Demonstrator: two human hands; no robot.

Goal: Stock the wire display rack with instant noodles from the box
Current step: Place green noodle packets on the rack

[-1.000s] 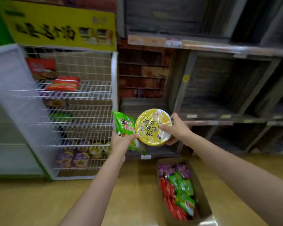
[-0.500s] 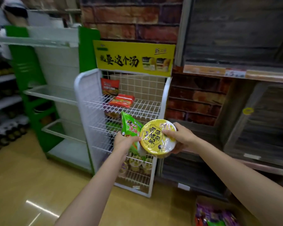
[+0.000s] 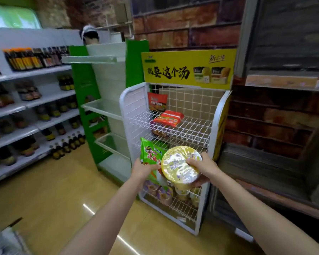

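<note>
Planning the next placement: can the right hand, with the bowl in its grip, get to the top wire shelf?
Probably yes. The right hand holds the bowl before the rack's open front, and the top shelf beside the red packs looks free.

White-coated wire rack [image 3: 173, 126]; glossy film-wrapped bowl [image 3: 180, 167]

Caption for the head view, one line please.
Left hand holds a green noodle packet, right hand a yellow noodle bowl, before the white wire rack.
</note>
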